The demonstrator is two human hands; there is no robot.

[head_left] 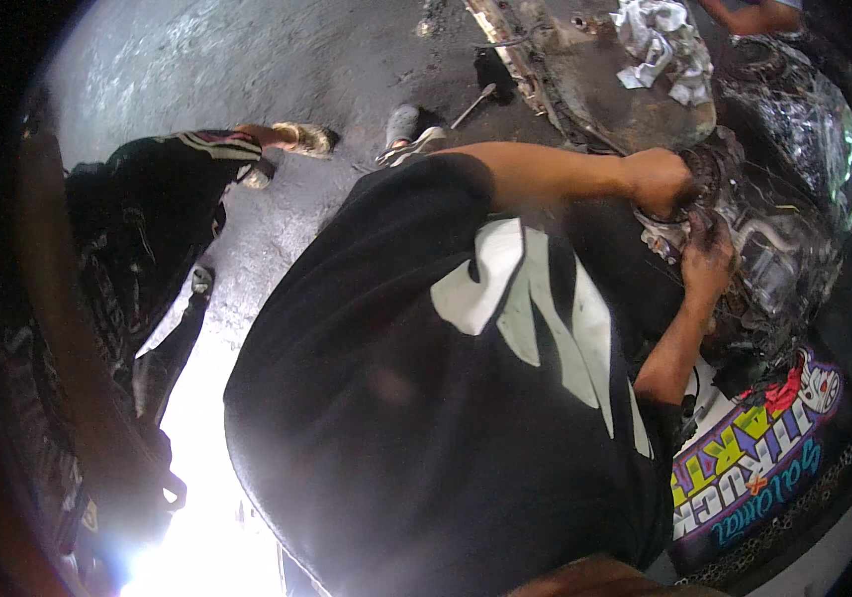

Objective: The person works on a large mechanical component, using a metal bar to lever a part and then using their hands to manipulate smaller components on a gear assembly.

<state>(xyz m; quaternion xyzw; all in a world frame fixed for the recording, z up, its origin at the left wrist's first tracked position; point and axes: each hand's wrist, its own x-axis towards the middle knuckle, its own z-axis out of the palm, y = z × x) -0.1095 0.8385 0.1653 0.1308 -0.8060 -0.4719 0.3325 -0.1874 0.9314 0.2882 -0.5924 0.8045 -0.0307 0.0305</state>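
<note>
Both my arms reach to the right side of the head view, over a greasy mechanical assembly (784, 244) with metal pieces and pipes. My left hand (662, 181) is closed in a fist at the edge of a dark round part (706, 177); what its fingers grip is hidden. Just below it, my right hand (710, 247), dark with grease, has its fingers bent against the same area. Its fingertips are too blurred to show whether they hold anything. The two hands are close together but apart.
A crumpled white rag (660, 45) lies on a dirty metal panel (679, 119) beyond my left hand. Another person's arm (744, 15) enters at top right. A printed board (764, 468) with a red cloth (782, 390) sits below. Someone in dark clothes (147, 209) is at left; a long-handled tool (473, 105) lies on the floor.
</note>
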